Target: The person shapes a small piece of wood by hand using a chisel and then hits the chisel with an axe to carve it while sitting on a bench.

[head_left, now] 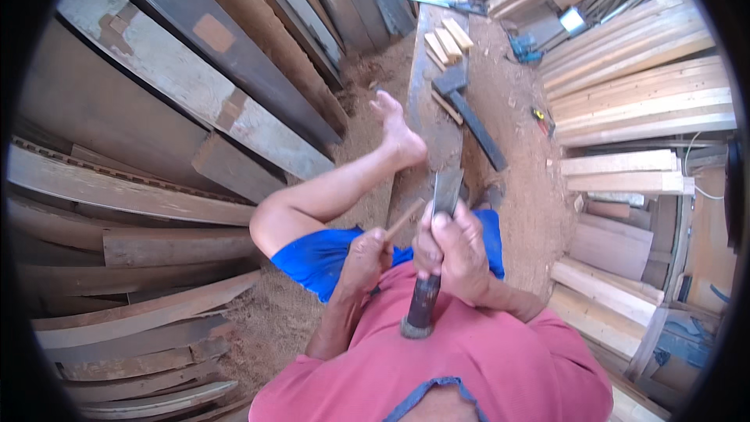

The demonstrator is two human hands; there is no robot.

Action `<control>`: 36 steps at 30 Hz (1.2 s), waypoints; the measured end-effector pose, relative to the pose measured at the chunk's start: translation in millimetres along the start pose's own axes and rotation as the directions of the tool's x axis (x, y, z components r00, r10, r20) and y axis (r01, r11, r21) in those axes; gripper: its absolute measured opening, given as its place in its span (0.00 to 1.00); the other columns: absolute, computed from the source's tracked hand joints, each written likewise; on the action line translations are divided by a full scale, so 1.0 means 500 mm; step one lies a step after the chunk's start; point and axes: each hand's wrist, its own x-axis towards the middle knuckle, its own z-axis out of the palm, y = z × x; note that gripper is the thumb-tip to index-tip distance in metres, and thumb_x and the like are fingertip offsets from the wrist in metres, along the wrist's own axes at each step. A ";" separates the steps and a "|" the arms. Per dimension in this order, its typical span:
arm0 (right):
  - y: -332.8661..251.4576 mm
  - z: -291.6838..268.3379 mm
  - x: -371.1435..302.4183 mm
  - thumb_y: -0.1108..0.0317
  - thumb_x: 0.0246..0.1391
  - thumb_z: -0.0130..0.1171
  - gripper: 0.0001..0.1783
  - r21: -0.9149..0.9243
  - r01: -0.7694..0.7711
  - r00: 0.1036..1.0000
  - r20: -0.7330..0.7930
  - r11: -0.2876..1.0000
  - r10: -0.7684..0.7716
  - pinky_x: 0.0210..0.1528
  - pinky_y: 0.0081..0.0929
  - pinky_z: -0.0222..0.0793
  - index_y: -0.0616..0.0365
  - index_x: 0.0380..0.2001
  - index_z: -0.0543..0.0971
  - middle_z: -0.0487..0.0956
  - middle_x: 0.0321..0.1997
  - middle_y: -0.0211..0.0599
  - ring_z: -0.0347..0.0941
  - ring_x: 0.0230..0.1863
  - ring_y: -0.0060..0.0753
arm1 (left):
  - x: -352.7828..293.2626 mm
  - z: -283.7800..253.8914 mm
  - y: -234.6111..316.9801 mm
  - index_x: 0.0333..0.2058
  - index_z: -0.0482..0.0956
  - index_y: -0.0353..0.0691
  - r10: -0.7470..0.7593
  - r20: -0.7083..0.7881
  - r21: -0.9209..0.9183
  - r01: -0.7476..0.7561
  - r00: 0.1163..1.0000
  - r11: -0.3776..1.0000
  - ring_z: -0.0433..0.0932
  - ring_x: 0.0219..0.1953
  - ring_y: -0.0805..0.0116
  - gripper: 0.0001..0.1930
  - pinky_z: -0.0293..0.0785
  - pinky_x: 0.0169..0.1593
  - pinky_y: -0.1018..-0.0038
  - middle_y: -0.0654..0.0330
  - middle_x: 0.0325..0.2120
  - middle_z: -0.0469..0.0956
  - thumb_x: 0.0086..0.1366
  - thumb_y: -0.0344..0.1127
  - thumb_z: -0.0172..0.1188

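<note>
My right hand (457, 254) is closed around a wide chisel (423, 301), its flat metal blade pointing away from me and its dark handle toward my chest. A thin wooden stick (405, 220) juts forward from my closed left hand (365, 259), a little left of the chisel blade. Beyond both hands, a dark mallet (478, 131) lies on the narrow wooden bench (426, 105). Beside its head is a slim wood strip (447, 107).
Several pale wood blocks (449, 44) and a handsaw (443, 3) are farther along the bench. Boards (195, 101) lean on the left; stacked timber (641, 101) stands right. A blue power tool (525, 48) and a yellow-handled tool (541, 119) lie on the sawdust-covered ground (519, 187).
</note>
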 end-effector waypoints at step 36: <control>-0.011 -0.023 -0.004 0.62 0.69 0.41 0.08 0.148 -0.021 1.000 0.016 0.989 0.019 0.20 0.21 0.63 0.54 0.42 0.65 0.63 0.22 0.24 0.56 0.16 0.14 | 0.013 -0.001 0.003 0.27 0.71 0.41 0.162 0.110 -0.022 -0.160 0.981 0.987 0.59 0.18 0.80 0.21 0.58 0.23 0.79 0.68 0.16 0.63 0.75 0.49 0.42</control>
